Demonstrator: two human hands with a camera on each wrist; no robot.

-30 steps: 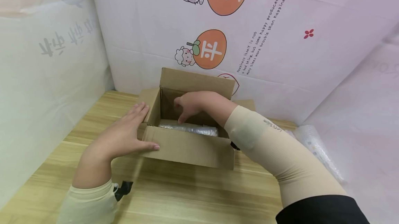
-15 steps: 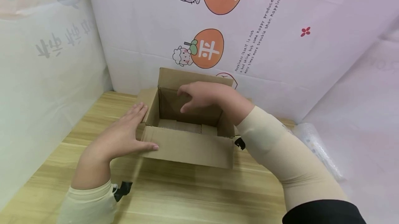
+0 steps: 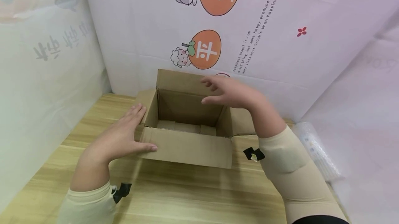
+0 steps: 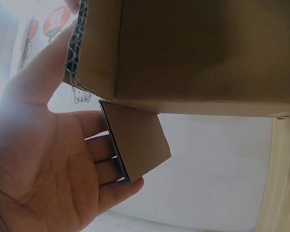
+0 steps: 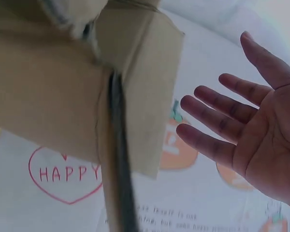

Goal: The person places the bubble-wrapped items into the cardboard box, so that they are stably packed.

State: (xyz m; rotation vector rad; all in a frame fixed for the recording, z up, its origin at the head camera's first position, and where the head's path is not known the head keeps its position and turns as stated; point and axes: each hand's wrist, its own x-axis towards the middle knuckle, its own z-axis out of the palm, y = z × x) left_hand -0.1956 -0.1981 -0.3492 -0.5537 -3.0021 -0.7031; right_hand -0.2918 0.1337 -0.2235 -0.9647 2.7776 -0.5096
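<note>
A brown cardboard box (image 3: pixel 190 108) stands on the table with its flaps spread. In the head view its inner back wall and part of its floor show; the floor next to the front wall is hidden. My left hand (image 3: pixel 115 140) rests at the left front corner, straight fingers on the left flap (image 3: pixel 149 97) and thumb on the front flap (image 3: pixel 187 147). The left wrist view shows those fingers (image 4: pixel 108 169) against a flap's outer side. Above the box's right side hovers my right hand (image 3: pixel 233 90), spread and holding nothing, as the right wrist view confirms.
Something in bubble wrap (image 3: pixel 315 147) lies at the right, against the side sheet. A printed white sheet (image 3: pixel 134 33) hangs just behind the box. The right flap (image 3: pixel 243 121) sticks out over the wooden tabletop (image 3: pixel 187 196).
My right hand has risen out of the box and moved right. The bubble-wrapped thing that showed inside the box a second ago is out of sight. My left hand has stayed put.
</note>
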